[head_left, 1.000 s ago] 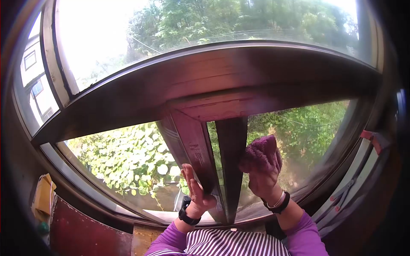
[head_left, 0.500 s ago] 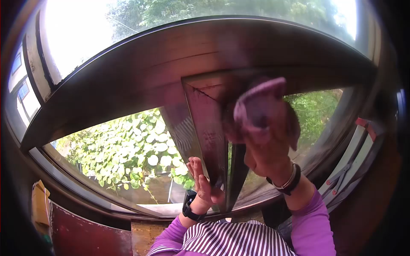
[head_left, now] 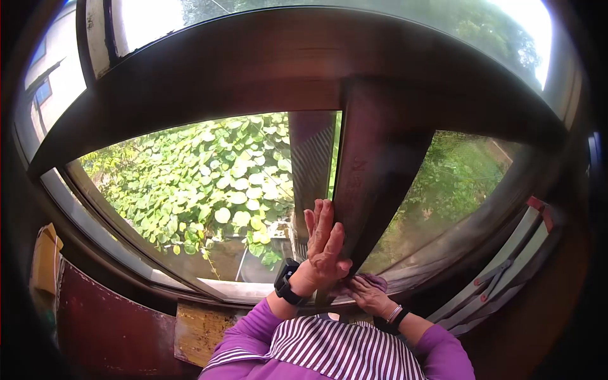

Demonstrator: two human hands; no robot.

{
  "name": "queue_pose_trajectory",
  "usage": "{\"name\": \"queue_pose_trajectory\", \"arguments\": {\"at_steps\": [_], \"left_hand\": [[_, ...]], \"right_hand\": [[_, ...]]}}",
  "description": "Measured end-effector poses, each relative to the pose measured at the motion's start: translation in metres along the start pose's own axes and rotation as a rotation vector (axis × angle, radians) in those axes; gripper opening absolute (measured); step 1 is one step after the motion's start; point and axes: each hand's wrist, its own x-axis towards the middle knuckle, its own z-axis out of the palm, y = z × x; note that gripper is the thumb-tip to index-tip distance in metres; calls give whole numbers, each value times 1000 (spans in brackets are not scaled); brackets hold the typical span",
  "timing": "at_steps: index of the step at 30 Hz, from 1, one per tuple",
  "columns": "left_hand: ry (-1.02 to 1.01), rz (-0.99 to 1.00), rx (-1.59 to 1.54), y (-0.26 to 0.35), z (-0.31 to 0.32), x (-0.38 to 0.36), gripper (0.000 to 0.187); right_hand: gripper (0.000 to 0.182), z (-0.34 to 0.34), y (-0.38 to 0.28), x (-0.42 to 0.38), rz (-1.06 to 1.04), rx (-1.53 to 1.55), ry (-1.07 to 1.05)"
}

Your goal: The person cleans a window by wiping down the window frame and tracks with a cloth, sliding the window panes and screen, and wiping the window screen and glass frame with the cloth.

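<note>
My left hand [head_left: 324, 248] is raised with its fingers stretched out, its palm side against the edge of the dark window sash [head_left: 364, 164]. Lower down, at the foot of that sash, my right hand [head_left: 368, 296] presses a purple cloth [head_left: 379, 280] to the frame. Much of the cloth is hidden under the fingers. Left of the sash, green leaves [head_left: 228, 190] show beyond the glass, and a mesh-like pane [head_left: 443, 190] lies to its right.
A folded stepladder [head_left: 506, 272] leans at the right. On the left are a dark red panel [head_left: 114, 316], a cardboard piece [head_left: 45, 259] and a worn wooden surface [head_left: 202, 329]. The window's wide top rail [head_left: 253, 69] crosses above.
My right hand has come down with the cloth from the upper sash to its foot. The sash now stands farther right and flatter in the frame, with my left hand still against it.
</note>
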Motion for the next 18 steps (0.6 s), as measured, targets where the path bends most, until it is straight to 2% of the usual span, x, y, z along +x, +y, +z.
{"name": "queue_pose_trajectory", "arguments": {"at_steps": [2,4,5,6,8,9,10,12,14,15,16,18], "left_hand": [[0,-8,-5,3,-5,3,62],[-36,-65,-87,10,-14,-3,60],[-27,-145,-110,18,-22,-10,57],[-26,-168,-101,24,-32,-21,57],[-116,-277,-51,35,-56,-44,55],[-110,-298,17,38,-64,-58,53],[-105,-293,75,43,-74,-63,40],[-239,-439,143,48,-94,-81,24],[-360,-688,50,47,-103,-98,13],[-380,-783,-32,47,-102,-110,13],[-568,-984,-172,48,-110,-120,17],[-581,-1163,-577,51,-114,-124,31]], "right_hand": [[35,33,15,-38,227,124,-269],[35,25,15,-48,426,205,-180],[27,22,19,-53,678,397,-235],[17,15,18,-47,678,484,2],[13,-37,5,-21,722,400,91],[14,-62,-1,-5,678,367,135],[15,-85,-6,9,635,337,176],[18,-118,-18,26,620,314,179],[19,-140,-32,52,547,318,276],[19,-146,-39,62,547,334,255],[21,-150,-46,73,535,359,313],[22,-143,-55,94,507,394,366]]}}
